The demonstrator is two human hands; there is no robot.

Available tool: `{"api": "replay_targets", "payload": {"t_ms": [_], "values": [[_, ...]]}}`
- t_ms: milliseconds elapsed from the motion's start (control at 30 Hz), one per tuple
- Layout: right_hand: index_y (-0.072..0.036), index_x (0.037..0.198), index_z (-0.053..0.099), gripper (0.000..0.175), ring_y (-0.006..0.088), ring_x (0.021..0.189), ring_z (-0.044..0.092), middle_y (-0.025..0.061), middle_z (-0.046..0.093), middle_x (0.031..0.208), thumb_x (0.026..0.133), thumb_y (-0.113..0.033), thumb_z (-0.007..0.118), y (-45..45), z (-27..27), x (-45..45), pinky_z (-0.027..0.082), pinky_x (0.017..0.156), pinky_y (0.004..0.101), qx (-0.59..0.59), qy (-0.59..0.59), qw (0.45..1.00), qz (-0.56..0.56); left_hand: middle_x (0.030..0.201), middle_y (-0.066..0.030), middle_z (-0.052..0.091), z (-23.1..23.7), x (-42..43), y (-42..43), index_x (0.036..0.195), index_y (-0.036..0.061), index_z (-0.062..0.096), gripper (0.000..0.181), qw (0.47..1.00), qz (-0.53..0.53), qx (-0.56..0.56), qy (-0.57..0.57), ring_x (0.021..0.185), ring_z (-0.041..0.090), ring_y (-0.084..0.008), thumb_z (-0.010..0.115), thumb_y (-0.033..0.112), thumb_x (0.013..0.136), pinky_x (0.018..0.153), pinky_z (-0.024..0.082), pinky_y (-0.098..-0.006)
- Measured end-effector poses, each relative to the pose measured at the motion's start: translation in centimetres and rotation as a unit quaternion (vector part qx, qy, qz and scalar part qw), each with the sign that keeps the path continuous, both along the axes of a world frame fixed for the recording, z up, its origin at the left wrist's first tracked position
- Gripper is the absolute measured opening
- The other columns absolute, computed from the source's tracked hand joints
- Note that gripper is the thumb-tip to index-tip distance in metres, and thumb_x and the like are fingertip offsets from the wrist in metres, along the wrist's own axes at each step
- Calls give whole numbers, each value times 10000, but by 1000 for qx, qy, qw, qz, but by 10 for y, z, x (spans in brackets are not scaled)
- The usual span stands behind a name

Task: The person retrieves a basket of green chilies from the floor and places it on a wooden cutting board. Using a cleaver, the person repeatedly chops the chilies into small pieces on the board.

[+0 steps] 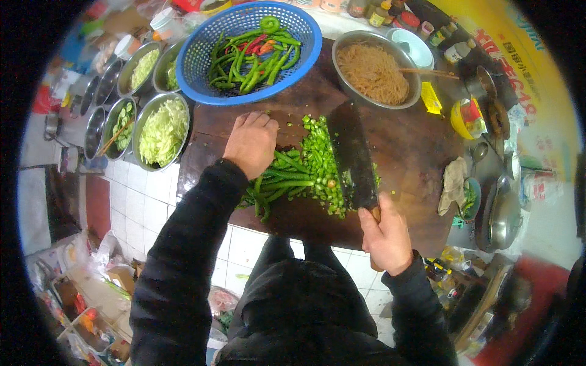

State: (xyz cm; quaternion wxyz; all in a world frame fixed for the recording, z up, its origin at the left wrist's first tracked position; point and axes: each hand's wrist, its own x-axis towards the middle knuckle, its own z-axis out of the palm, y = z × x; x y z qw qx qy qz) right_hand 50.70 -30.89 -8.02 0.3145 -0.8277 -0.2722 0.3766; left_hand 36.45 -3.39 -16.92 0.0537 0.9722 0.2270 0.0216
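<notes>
My right hand [387,233] grips the handle of a broad dark cleaver [355,153], whose blade lies along the right side of a heap of chopped green peppers [320,160]. Whole long green peppers [288,176] lie in a bunch just left of the chopped pieces. At the top left of that bunch is my left hand [254,142], its fingers curled over the wooden board [412,151]; whether anything is under them cannot be told. Beyond it, a blue plastic colander [249,98] holds long green peppers and a few red ones.
Behind the board stands a metal bowl of soaked noodles [373,73] with chopsticks. Left are metal bowls of shredded pale green vegetable [160,132] and sliced cucumber [123,121]. A yellow packet [431,98], a cloth [453,185] and a ladle [479,152] lie right.
</notes>
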Motion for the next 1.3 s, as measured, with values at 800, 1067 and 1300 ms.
{"api": "replay_targets", "payload": {"t_ms": [800,1067,1300], "values": [[56,1167,491,308,472,711,661,249,676,775,983,-168,597,38,8,-18,517,654,570,14,-125,968,218,1053,-133,585,-18,-17,-77,1068,65,578,219,987,69,-42,-136,1067,559,-346,612,97,853,980,452,-466],[48,1121,487,287,479,673,652,266,664,745,977,-172,602,57,-57,-34,507,609,580,11,-167,972,164,988,-102,551,-23,-13,-79,1045,82,573,214,988,72,-27,-135,1013,548,-320,619,97,837,903,455,-445],[67,1142,493,293,476,682,662,270,667,761,972,-146,601,50,-1,-15,523,633,570,27,-164,954,249,1008,-98,549,-23,-12,-82,1043,82,576,217,988,76,-9,-137,994,537,-310,628,106,834,877,453,-432]]}}
